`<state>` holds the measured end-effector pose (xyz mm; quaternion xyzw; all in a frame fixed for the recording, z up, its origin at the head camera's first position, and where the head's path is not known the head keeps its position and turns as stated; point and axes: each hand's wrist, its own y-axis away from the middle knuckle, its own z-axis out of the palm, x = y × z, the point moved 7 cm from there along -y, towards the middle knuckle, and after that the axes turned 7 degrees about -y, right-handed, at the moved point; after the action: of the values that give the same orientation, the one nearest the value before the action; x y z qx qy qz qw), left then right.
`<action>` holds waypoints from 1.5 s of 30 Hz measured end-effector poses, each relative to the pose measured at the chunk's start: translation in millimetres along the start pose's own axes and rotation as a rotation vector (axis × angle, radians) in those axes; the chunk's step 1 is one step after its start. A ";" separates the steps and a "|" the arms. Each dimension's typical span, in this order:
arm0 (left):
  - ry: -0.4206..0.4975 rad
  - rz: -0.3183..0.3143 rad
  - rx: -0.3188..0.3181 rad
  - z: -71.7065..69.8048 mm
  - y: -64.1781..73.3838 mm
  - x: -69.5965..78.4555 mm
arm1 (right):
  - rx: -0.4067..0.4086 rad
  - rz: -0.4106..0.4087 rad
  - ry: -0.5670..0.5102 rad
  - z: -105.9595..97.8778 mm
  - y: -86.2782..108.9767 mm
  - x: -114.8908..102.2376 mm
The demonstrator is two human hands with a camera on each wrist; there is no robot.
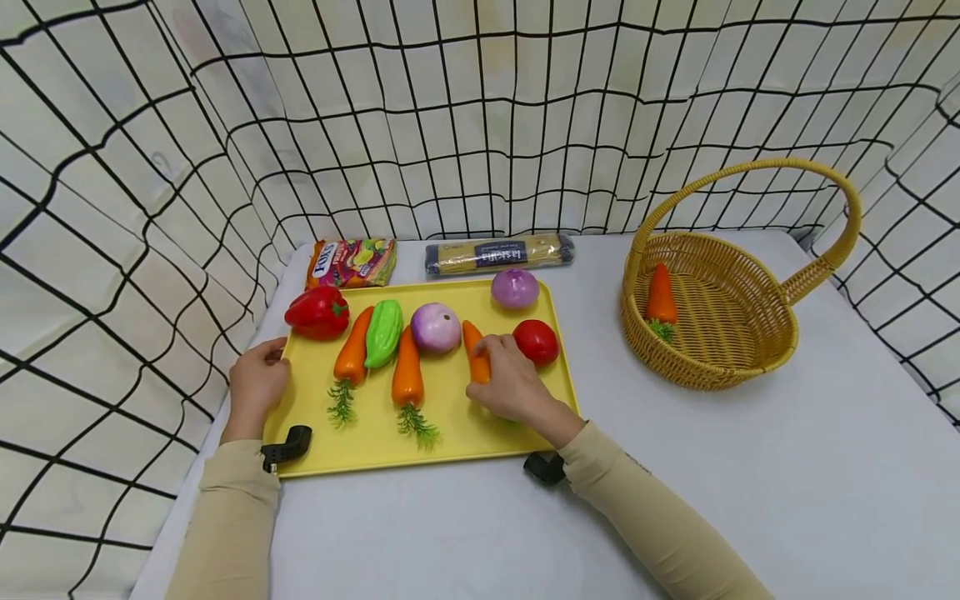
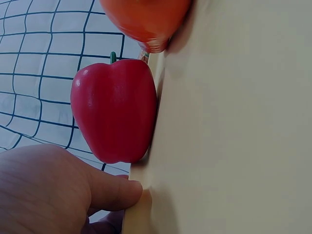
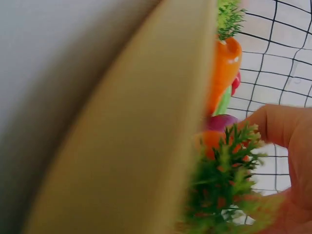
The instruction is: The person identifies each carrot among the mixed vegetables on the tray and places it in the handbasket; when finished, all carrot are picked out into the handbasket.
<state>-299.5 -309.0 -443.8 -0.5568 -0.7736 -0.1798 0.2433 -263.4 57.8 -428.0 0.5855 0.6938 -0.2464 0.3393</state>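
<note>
A yellow tray [image 1: 330, 454] bears several toy vegetables. My left hand [image 1: 257, 385] grips its left rim; in the left wrist view the thumb [image 2: 114, 192] lies on the rim with fingers below, near a red bell pepper [image 2: 114, 112]. At the tray's right part my right hand [image 1: 517, 385] pinches an orange carrot [image 1: 472, 337] between thumb and fingers. That carrot's leafy top [image 3: 214, 195] shows in the right wrist view but is mostly covered by the hand in the head view. Close to the knuckles sits a red tomato [image 1: 536, 342].
Two more carrots [image 1: 408, 375], a green vegetable [image 1: 384, 333] and two purple onions [image 1: 436, 327] lie on the tray. Behind it are a candy bag [image 1: 351, 262] and a spaghetti pack [image 1: 498, 253]. A wicker basket [image 1: 705, 379] holding one carrot [image 1: 661, 296] stands right.
</note>
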 end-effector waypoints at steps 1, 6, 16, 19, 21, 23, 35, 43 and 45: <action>0.000 0.000 -0.001 0.0 0.1 0.1 | -0.011 0.008 0.013 -0.2 0.4 -0.4; -0.001 0.001 -0.002 -0.1 0.1 -0.1 | -0.043 0.054 0.039 -5.2 0.9 -0.7; 0.000 0.007 0.003 -0.6 0.4 -1.1 | 0.008 0.060 0.008 -39.6 1.3 -3.9; -0.001 0.011 0.006 -1.0 0.3 -1.1 | 0.013 0.043 -0.020 -52.3 1.8 -4.8; -0.001 0.011 0.007 -1.0 0.1 -1.2 | 0.011 0.035 -0.054 -60.9 2.2 -4.6; -0.003 0.010 0.008 -0.9 -0.3 -1.5 | -0.003 0.031 -0.101 -68.8 2.2 -3.5; -0.008 0.012 0.008 -0.6 -1.2 -2.3 | 0.020 -0.002 -0.220 -121.2 10.4 0.9; -0.010 0.013 0.008 -0.9 -0.4 -0.3 | 0.113 -0.013 -0.257 -155.8 18.1 11.2; -0.011 0.013 0.009 -1.1 -0.2 0.0 | 0.130 0.002 -0.265 -162.2 19.4 15.0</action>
<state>-299.5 -309.6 -442.9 -0.5616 -0.7722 -0.1717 0.2426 -275.2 191.1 -333.1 0.5692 0.6249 -0.3655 0.3898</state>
